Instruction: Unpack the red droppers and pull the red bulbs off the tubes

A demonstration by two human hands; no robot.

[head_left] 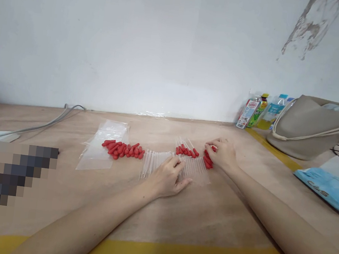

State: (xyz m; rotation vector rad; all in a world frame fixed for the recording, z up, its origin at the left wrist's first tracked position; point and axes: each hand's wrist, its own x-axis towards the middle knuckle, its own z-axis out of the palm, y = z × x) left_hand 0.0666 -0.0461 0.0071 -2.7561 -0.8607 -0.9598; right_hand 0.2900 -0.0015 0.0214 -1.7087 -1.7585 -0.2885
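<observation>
My left hand [170, 177] rests over a row of thin clear tubes [197, 169], dropper-like and laid side by side. Its fingers curl down onto them while the thumb stays apart. At the right end of the row, my right hand [224, 153] bends its fingers over a small pile of red rubber bulbs [207, 162], fingertips closed at one of them and partly hiding the pile. Just behind the row lie several clear tubes fitted with red bulbs [187, 150]. A larger heap of loose red bulbs [122, 149] sits to the left, partly on clear plastic bags [100, 151].
A grey cable [46, 122] crosses the table's left side near a pixelated area. At the back right stand a carton [248, 113], drink bottles [271, 115] and a grey bag [317, 128]. A blue tissue pack [328, 190] lies at the right.
</observation>
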